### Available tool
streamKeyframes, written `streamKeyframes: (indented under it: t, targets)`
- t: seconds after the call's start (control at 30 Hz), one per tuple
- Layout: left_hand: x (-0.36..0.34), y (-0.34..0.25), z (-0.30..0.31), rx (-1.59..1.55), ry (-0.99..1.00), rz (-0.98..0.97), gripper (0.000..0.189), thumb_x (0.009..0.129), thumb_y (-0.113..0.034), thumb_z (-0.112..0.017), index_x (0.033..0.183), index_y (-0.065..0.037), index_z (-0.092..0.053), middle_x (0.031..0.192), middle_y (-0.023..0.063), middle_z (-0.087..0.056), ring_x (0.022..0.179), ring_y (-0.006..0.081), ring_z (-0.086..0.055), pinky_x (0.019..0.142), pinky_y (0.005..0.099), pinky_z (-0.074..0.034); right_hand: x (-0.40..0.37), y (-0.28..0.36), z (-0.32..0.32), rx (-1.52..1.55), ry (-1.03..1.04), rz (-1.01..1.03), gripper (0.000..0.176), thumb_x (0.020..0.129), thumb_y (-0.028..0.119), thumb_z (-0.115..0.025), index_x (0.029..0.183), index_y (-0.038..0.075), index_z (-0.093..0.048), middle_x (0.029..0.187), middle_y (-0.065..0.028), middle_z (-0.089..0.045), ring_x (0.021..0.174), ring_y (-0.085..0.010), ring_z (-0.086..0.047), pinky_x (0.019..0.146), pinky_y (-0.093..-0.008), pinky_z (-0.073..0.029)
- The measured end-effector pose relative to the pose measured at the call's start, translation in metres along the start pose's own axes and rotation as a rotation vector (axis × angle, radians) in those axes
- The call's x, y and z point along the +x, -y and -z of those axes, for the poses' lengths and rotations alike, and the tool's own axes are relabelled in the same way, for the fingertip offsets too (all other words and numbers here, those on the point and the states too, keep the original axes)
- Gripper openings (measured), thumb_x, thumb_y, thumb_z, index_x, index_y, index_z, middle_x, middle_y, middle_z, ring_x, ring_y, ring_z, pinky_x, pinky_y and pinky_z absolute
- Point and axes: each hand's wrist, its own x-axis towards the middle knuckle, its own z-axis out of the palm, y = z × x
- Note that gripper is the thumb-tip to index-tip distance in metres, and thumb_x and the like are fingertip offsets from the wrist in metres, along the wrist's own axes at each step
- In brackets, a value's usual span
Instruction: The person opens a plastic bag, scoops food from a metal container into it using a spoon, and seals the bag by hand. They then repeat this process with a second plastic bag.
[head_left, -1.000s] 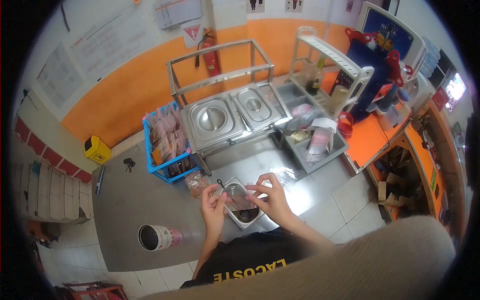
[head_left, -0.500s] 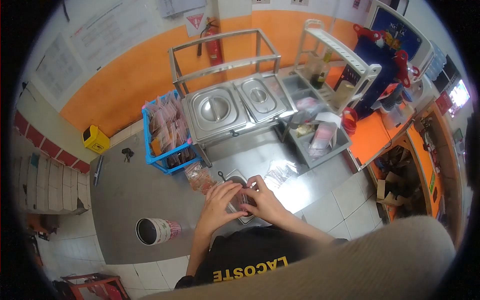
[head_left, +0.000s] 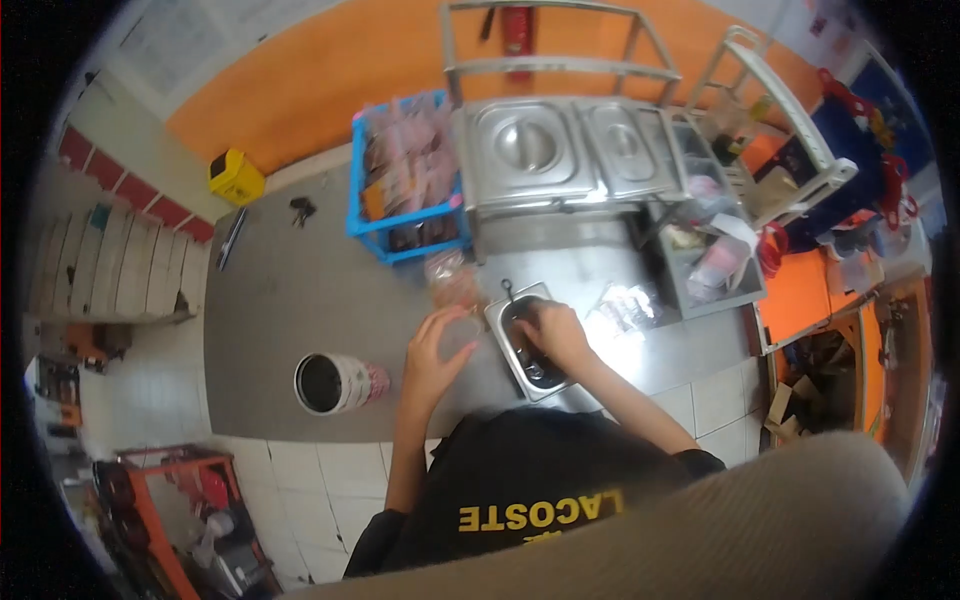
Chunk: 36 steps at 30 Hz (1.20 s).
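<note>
My left hand [head_left: 437, 355] is over the table, thumb and fingers curved round what looks like a small clear plastic bag [head_left: 461, 337]. My right hand [head_left: 556, 338] reaches down into a small rectangular metal pan [head_left: 494, 318]. Its fingers are bent toward the dark contents [head_left: 541, 372], and what they pinch is hidden. A dark utensil handle with a looped end [head_left: 507, 285] sticks up at the pan's far edge. Just beyond my left hand lie filled clear packets [head_left: 452, 283]. Flat clear plastic bags [head_left: 630, 307] are spread to the right of the pan.
A blue basket [head_left: 358, 185] full of packets stands beside a steel stand with two lidded pans [head_left: 527, 140]. Further right is a grey divided bin [head_left: 715, 302]. A paper cup [head_left: 335, 384] with dark contents stands at the left; keys [head_left: 301, 208] lie behind it.
My hands were together over the pan; now they are apart. The left has moved left with the clear bag, and the right has gone into the pan. The view has shifted.
</note>
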Motion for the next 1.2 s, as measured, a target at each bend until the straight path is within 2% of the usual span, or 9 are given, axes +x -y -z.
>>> streamKeyframes:
  t: [0.07,0.27,0.43,0.67,0.73,0.83,0.93,1.13,1.2]
  targets:
    - [-0.002,-0.001,-0.002,-0.031,-0.072,0.040,0.043,0.074,-0.011,-0.076,0.113,-0.002,-0.059,0.119,0.0129,-0.062,0.112,0.0279,-0.058,0.096,0.0360,-0.043,0.009,-0.009,-0.022,0.002,0.012,0.071,0.020,0.078,0.017,-0.069,0.082,-0.002,-0.063,0.082,-0.0210,-0.063,0.075,-0.0376,-0.063,0.068,-0.0444,-0.051]
    - [-0.012,0.024,-0.020,-0.148,-0.110,0.274,0.042,0.079,-0.014,-0.076,0.115,-0.001,-0.058,0.114,0.0110,-0.062,0.110,0.0211,-0.058,0.094,0.0353,-0.045,-0.002,0.013,0.033,0.273,-0.072,0.220,0.015,0.078,0.005,-0.066,0.089,-0.001,-0.057,0.086,-0.0151,-0.057,0.078,-0.0339,-0.061,0.069,-0.0378,-0.050]
    - [-0.019,0.044,-0.038,-0.368,0.043,0.377,0.042,0.082,-0.014,-0.074,0.119,-0.002,-0.057,0.110,0.0074,-0.062,0.102,0.0159,-0.059,0.090,0.0321,-0.047,-0.036,-0.008,0.038,0.200,0.220,0.245,0.009,0.084,0.002,-0.059,0.092,0.000,-0.056,0.092,-0.0159,-0.061,0.085,-0.0345,-0.063,0.076,-0.0381,-0.051]
    - [-0.022,0.041,-0.056,-0.713,0.213,0.533,0.039,0.087,-0.018,-0.070,0.121,-0.005,-0.057,0.110,0.0054,-0.061,0.103,0.0144,-0.057,0.090,0.0301,-0.045,-0.031,-0.015,0.048,0.341,0.041,0.234,0.011,0.088,0.004,-0.057,0.097,-0.002,-0.058,0.096,-0.0171,-0.062,0.088,-0.0349,-0.063,0.078,-0.0377,-0.050]
    - [-0.020,0.042,-0.059,-0.706,0.287,0.514,0.038,0.089,-0.022,-0.067,0.122,-0.006,-0.057,0.113,0.0049,-0.060,0.105,0.0138,-0.056,0.092,0.0294,-0.044,-0.029,-0.023,0.039,0.336,0.106,0.195,0.011,0.089,0.005,-0.056,0.096,-0.003,-0.058,0.094,-0.0180,-0.062,0.087,-0.0346,-0.063,0.078,-0.0379,-0.050]
    - [-0.018,0.019,-0.052,-0.776,0.377,0.806,0.039,0.092,-0.029,-0.063,0.124,-0.008,-0.056,0.114,0.0034,-0.057,0.103,0.0126,-0.055,0.093,0.0294,-0.042,-0.039,-0.029,0.036,0.290,0.186,0.173,0.011,0.089,0.006,-0.056,0.094,-0.004,-0.057,0.091,-0.0183,-0.062,0.085,-0.0341,-0.063,0.076,-0.0362,-0.049]
    - [-0.025,0.021,-0.060,-0.787,0.390,0.751,0.040,0.093,-0.032,-0.060,0.126,-0.011,-0.055,0.112,0.0016,-0.055,0.103,0.0123,-0.054,0.093,0.0324,-0.042,-0.052,-0.043,0.039,0.314,0.223,0.175,0.011,0.091,0.005,-0.054,0.094,-0.004,-0.056,0.087,-0.0173,-0.063,0.080,-0.0293,-0.066,0.071,-0.0348,-0.050]
    - [-0.023,0.015,-0.057,-0.795,0.377,0.799,0.048,0.089,-0.040,-0.063,0.128,-0.014,-0.053,0.121,0.0014,-0.056,0.113,0.0148,-0.050,0.093,0.0347,-0.038,-0.070,-0.060,0.028,0.739,0.092,-0.185,0.014,0.098,0.010,-0.048,0.094,-0.002,-0.053,0.083,-0.0107,-0.066,0.074,-0.0164,-0.068,0.065,-0.0295,-0.053]
    - [-0.023,0.011,-0.056,-0.794,0.378,0.801,0.048,0.089,-0.040,-0.063,0.129,-0.015,-0.052,0.122,0.0017,-0.056,0.113,0.0151,-0.050,0.095,0.0352,-0.038,-0.070,-0.069,0.021,0.888,0.004,-0.267,0.015,0.099,0.011,-0.047,0.096,-0.003,-0.051,0.085,-0.0117,-0.065,0.075,-0.0180,-0.067,0.068,-0.0292,-0.056]
